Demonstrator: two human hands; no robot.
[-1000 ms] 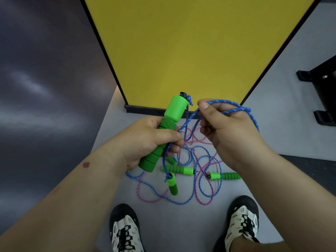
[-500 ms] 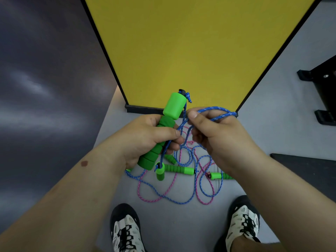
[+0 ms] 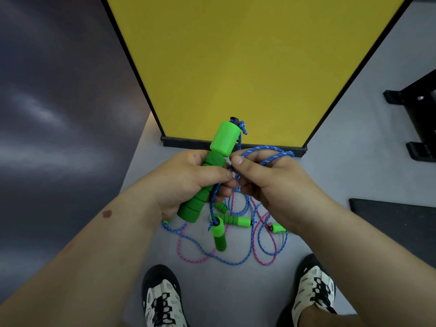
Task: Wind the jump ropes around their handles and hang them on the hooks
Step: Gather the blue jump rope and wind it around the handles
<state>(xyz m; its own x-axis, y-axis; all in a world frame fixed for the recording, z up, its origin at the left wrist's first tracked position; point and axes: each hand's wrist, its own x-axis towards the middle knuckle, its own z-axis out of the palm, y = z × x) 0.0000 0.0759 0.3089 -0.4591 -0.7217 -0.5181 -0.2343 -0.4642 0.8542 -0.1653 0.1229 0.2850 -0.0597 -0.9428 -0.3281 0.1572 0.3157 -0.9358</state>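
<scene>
Grey floor (image 3: 354, 119): tangled blue rope (image 3: 236, 261), pink rope (image 3: 188, 258), green handles (image 3: 237, 220)

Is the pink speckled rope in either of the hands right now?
No: the pink speckled rope lies on the grey floor, while the hands grip a green foam handle and a blue speckled rope.

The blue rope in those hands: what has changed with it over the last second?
The right hand has carried its loop of blue rope in toward the green handle, closing the gap to the left hand. The second handle, dangling on that rope, has risen slightly. The left hand's grip on the handle and the ropes tangled on the floor look unchanged.
</scene>
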